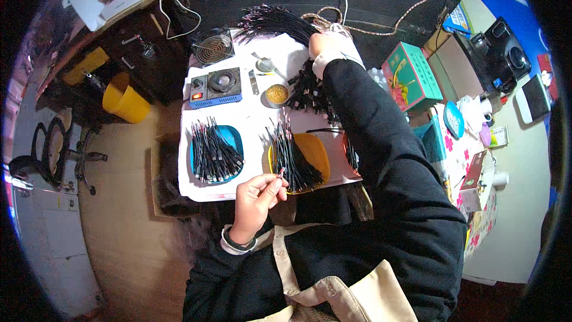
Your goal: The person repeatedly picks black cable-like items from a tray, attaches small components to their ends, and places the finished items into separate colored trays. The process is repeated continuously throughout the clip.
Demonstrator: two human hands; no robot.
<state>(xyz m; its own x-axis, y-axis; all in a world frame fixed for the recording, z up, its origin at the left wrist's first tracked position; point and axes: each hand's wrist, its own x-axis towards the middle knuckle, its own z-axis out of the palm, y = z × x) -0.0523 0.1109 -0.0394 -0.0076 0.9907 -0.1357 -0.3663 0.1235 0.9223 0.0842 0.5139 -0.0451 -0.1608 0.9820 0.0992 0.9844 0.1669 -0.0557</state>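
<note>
My left hand (253,206) is closed in a pinch at the table's front edge. A small wire end with a reddish tip (281,173) shows between thumb and forefinger. Just beyond it, an orange tray (316,152) bears a heap of black cables (293,158). At the far side my right hand (325,46) is curled beside a long bundle of black cables (277,22). Its fingertips are hidden, so what it grips cannot be made out. More black cables (310,92) lie below that forearm. Another heap (214,155) fills a blue tray (238,143) at left.
On the white tabletop (256,125) stand a blue heating device (215,88) with a lit red switch, a cup of yellowish grains (277,95) and a fan (213,49). A green box (411,74) stands at right. A yellow bin (125,98) is on the left.
</note>
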